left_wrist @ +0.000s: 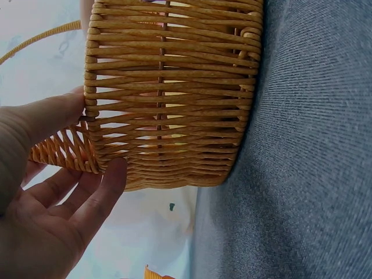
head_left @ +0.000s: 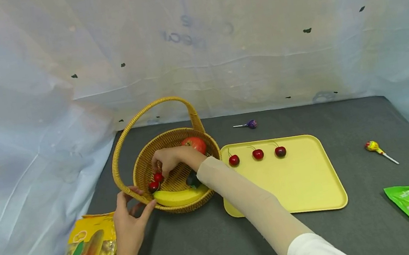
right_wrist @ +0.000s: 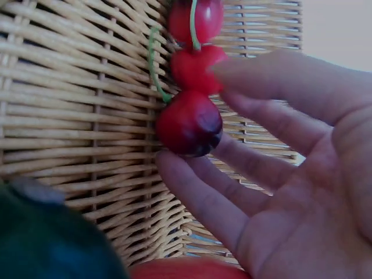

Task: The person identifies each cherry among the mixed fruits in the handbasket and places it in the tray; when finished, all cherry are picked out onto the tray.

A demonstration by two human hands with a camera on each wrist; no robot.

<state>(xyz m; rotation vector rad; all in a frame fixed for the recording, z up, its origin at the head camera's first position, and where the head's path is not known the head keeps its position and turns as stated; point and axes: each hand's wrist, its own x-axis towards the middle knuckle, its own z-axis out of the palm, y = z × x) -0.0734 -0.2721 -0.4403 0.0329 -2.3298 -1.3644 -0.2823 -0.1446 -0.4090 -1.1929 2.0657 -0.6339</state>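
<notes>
Reaching into the basket (head_left: 174, 138), the right hand (head_left: 167, 159) is seen with fingers spread around the cherries (head_left: 155, 181), the fingertips (right_wrist: 180, 168) touching the lowest cherry (right_wrist: 189, 122) but not yet closed on it. The cherries lie at about 7 o'clock from that hand, just beside it, stems running up along the wall. The left hand (head_left: 128, 216) is kept open, flat against the rim at the basket's 8 o'clock. A banana (head_left: 179, 196) lies at 6 o'clock in the basket; a tray (head_left: 304, 183) sits on the counter (head_left: 207, 250) at 3 o'clock.
</notes>
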